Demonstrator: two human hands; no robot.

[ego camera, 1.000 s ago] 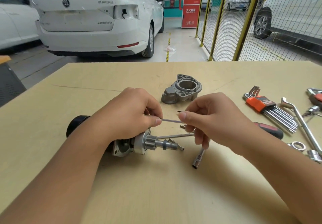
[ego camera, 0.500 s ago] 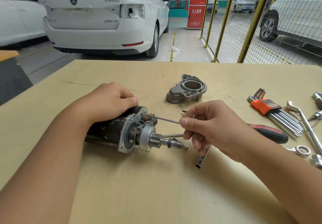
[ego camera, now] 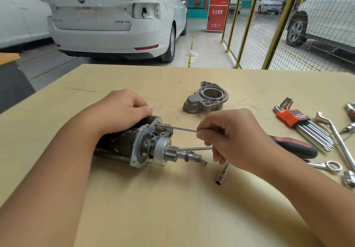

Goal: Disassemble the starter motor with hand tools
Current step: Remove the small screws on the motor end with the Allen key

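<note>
The person's left hand (ego camera: 123, 110) is pressing down on the dark body of the starter motor (ego camera: 123, 144), fingers curled over its top, pinning it on its side on the counter (ego camera: 172, 208). The right hand (ego camera: 226, 137) is pinching the free end of a long through bolt (ego camera: 177, 128) between thumb and forefinger; the bolt's other end is sitting in the motor's end plate just left of that grip. A second through bolt (ego camera: 194, 148) is sticking out lower, just below the right grip. The removed nose housing (ego camera: 206, 98) is lying beyond the right hand, and a small socket (ego camera: 222, 173) is resting just below it. Hex keys (ego camera: 303, 125) and a red-black screwdriver (ego camera: 294, 146) are lying to its right.

The motor is looking heavy and stiff, likely to roll, so clamping its casing seems sound. The bolt appears thin, smooth and light; gripping near the tip and drawing straight along its axis should avoid bending or slipping.
</note>
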